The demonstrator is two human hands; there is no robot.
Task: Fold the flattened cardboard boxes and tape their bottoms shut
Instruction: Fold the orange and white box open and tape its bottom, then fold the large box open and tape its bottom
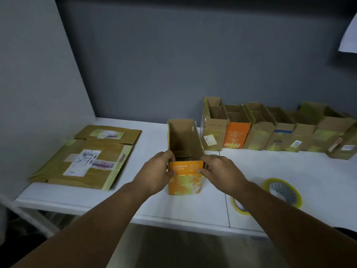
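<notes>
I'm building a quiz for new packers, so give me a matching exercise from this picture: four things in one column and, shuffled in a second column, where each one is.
Things
1. orange box
2. flattened boxes
3. larger tape roll
4. folded boxes

Places
A. lined up along the back wall, at the right
B. stacked on the table's left side
C. upright, held between the left hand and right hand
D. lying on the table's right side, near the front

Pairs: 1-C, 2-B, 3-D, 4-A
</notes>
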